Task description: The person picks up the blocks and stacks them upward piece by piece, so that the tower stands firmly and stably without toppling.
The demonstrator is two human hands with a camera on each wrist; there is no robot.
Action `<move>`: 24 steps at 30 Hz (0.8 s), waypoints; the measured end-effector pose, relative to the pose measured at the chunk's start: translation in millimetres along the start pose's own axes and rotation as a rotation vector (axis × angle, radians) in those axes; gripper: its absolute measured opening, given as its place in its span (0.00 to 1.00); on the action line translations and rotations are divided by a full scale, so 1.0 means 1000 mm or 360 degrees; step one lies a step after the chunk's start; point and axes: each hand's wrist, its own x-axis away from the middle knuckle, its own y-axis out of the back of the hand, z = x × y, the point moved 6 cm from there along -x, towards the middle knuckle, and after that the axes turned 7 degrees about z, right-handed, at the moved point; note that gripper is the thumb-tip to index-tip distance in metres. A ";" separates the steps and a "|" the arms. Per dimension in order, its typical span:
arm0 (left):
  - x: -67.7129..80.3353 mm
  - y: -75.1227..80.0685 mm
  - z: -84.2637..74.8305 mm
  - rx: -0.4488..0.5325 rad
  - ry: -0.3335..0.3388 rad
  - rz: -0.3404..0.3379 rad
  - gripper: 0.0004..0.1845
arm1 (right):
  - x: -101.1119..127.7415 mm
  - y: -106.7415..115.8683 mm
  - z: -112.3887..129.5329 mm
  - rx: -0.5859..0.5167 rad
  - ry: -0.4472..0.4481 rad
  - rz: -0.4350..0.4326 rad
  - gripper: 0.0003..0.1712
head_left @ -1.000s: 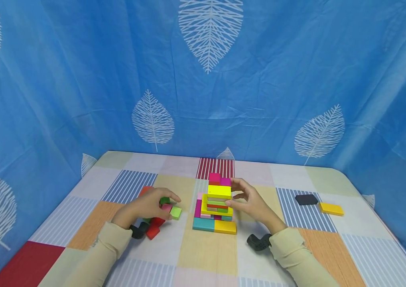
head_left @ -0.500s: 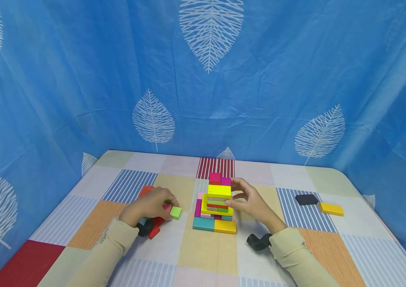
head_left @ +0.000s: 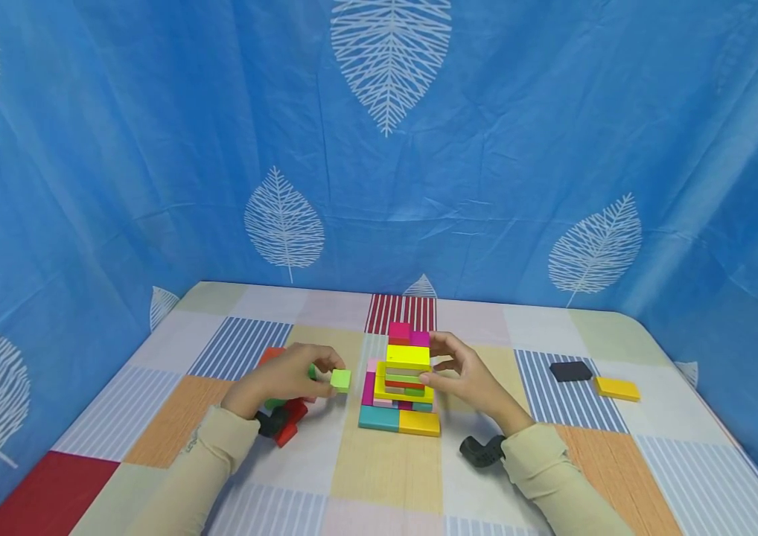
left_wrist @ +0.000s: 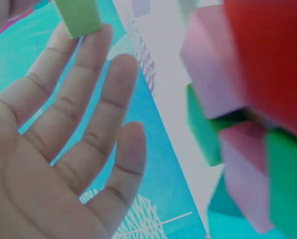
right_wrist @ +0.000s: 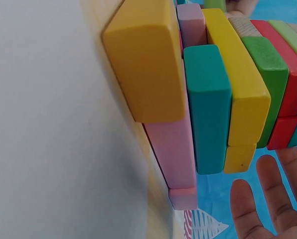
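A stack of coloured wooden blocks (head_left: 403, 383) stands mid-table, on a teal and an orange block, with magenta blocks on top. My left hand (head_left: 283, 378) pinches a small light-green block (head_left: 341, 380) by its fingertips, lifted just left of the stack; the light-green block (left_wrist: 78, 16) shows at the fingertips in the left wrist view. My right hand (head_left: 461, 372) is beside the stack's right side, fingers loosely curved, fingertips touching or nearly touching it. The stack (right_wrist: 223, 94) fills the right wrist view.
A pile of red, green and pink blocks (head_left: 288, 417) lies under my left hand. A black block (head_left: 571, 371) and an orange block (head_left: 617, 388) lie at the right. Patchwork cloth covers the table (head_left: 386, 476); a blue leaf-print curtain surrounds it.
My left hand picked the light-green block up from beside the loose pile and carried it right, towards the stack. The right hand stayed by the stack.
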 end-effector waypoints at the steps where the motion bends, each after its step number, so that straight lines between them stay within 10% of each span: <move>1: -0.001 0.002 -0.002 0.0014 -0.0018 -0.0015 0.16 | 0.000 0.000 0.000 0.0000 0.0001 0.0003 0.38; 15: -0.013 0.042 -0.037 0.0137 -0.0221 -0.0638 0.19 | 0.000 0.000 0.001 0.0000 0.0024 0.0008 0.38; 24: -0.037 0.039 -0.072 0.0177 -0.0365 -0.0554 0.20 | 0.000 -0.001 0.003 -0.0004 -0.0016 0.0005 0.38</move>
